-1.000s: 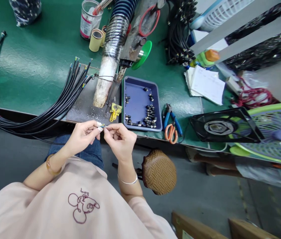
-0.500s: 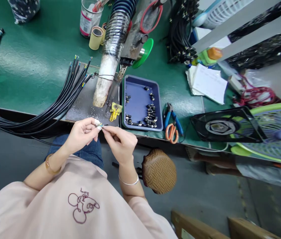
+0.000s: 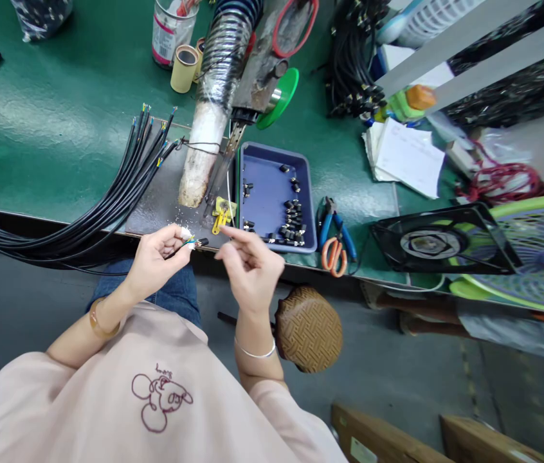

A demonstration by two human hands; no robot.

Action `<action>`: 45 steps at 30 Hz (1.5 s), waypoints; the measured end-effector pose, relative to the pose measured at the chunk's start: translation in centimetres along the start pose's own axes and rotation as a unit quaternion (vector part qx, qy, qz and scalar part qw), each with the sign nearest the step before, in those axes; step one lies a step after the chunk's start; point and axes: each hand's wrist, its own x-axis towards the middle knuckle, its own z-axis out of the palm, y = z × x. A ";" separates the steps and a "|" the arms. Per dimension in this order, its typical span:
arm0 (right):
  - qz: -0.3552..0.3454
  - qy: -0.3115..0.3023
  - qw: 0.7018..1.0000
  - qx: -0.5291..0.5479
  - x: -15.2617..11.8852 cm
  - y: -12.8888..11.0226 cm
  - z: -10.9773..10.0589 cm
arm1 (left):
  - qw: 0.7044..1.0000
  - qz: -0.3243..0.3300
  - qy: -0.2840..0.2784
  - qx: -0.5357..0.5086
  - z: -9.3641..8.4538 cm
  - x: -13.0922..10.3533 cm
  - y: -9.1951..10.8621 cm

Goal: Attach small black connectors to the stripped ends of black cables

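My left hand [image 3: 162, 254] is closed, pinching a cable end with thin coloured wires. A small black connector [image 3: 201, 242] sits at the tips of those wires, just beyond my fingertips. White coverings show on the fingertips of this hand. My right hand [image 3: 253, 267] is apart from the connector, its index finger stretched out and thumb spread, with nothing visible in it. It hovers by the lower left corner of a blue tray [image 3: 272, 168] of small black connectors [image 3: 292, 215]. Beyond its index finger lies a yellow clip-like piece [image 3: 222, 212] on the dark metal plate [image 3: 149, 209].
A bundle of black cables [image 3: 74, 238] with stripped ends curves in from the left. Above the plate hang a wrapped hose [image 3: 204, 122] and a metal arm [image 3: 221, 167] with a green spool [image 3: 281, 96]. Cutters [image 3: 334, 235], papers [image 3: 404, 154] and a fan [image 3: 445, 241] lie right.
My right hand has let go at the wires and moved right towards the tray, its fingers parting. The black connector now shows beyond my left fingertips. My left hand stays nearly in place.
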 end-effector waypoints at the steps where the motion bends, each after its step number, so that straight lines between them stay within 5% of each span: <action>1: 0.019 -0.043 0.999 0.003 0.1 -0.1 0.1 | 1.000 -0.001 -0.003 0.002 0.0 0.0 0.0; 5: 0.075 -0.112 0.989 0.059 0.4 0.1 0.9 | 1.000 -0.008 -0.014 -0.002 0.0 0.0 -0.1; 16: 0.037 -0.046 0.995 0.075 0.1 0.5 1.3 | 1.000 0.002 -0.011 0.000 -0.1 0.1 -0.4; 20: -0.015 0.035 0.999 0.032 -0.2 0.7 0.9 | 0.999 0.015 0.004 0.038 -0.2 0.1 -0.6; 24: -0.041 0.115 0.986 0.114 -0.4 0.5 0.5 | 0.998 0.016 0.014 0.059 -0.2 0.1 -0.7; 28: -0.025 0.066 0.996 0.048 -0.5 -0.2 0.2 | 0.998 0.020 0.011 0.064 -0.2 0.1 -0.6; 32: -0.111 0.042 0.990 -0.071 -0.4 -0.8 0.3 | 0.993 0.057 -0.002 0.108 -0.2 0.0 -0.3; 36: -0.132 -0.010 0.989 -0.073 0.0 -0.7 1.0 | 0.983 0.108 -0.006 0.151 -0.1 -0.1 -0.3; 42: -0.231 0.036 0.966 -0.113 0.1 0.0 1.7 | 0.992 0.058 -0.028 0.113 -0.5 0.0 -0.7; 45: -0.215 0.030 0.969 -0.115 0.0 0.0 1.6 | 0.990 0.068 -0.025 0.123 -0.5 0.1 -0.6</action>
